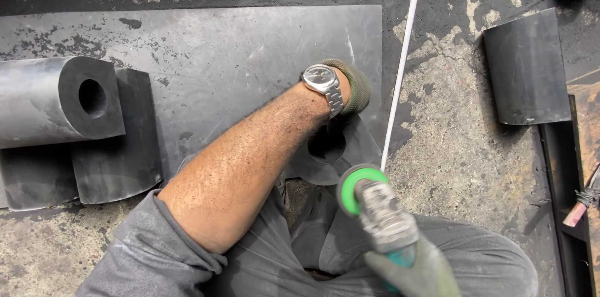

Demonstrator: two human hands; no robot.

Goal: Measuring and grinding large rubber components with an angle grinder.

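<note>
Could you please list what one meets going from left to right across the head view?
Dark grey rubber block with a round hole → gloved left hand on a holed black rubber piece → green-disc angle grinder → thin white rod → curved dark rubber slab.

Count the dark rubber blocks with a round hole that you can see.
2. One large block lies at the left on flat slabs; one sits under the gloved left hand. Others may be hidden.
</note>
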